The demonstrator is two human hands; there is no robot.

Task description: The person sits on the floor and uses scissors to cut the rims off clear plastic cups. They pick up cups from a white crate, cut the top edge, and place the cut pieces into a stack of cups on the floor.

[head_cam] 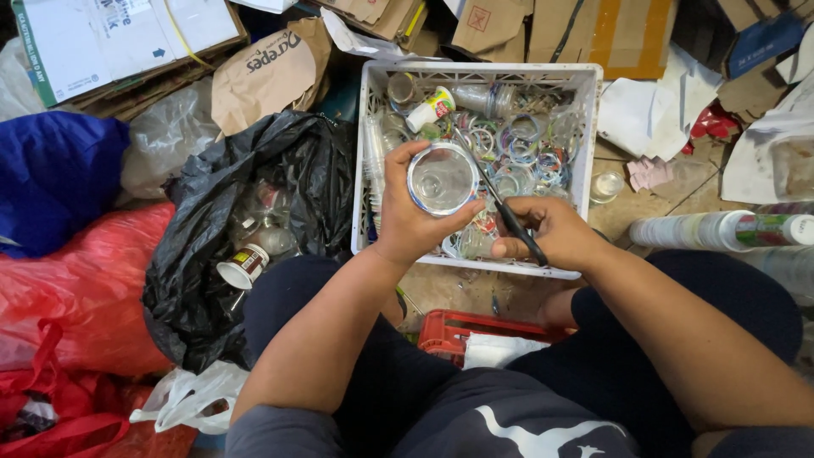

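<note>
Dark-trousered knees frame a red slatted crate (pixel 458 326) on the floor. Left hand (pixel 413 214), fingers curled round a clear round plastic cup (pixel 442 180), mouth up. Right hand (pixel 551 233), fingers closed on black-handled scissors (pixel 500 203), blade beside cup. Both over a white lattice crate (pixel 585 127) of plastic rings.

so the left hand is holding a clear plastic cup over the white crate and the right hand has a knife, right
Not quite. In the head view the right hand holds black-handled scissors, not a knife. The rest stands: the left hand holds a clear plastic cup over the white crate.
</note>
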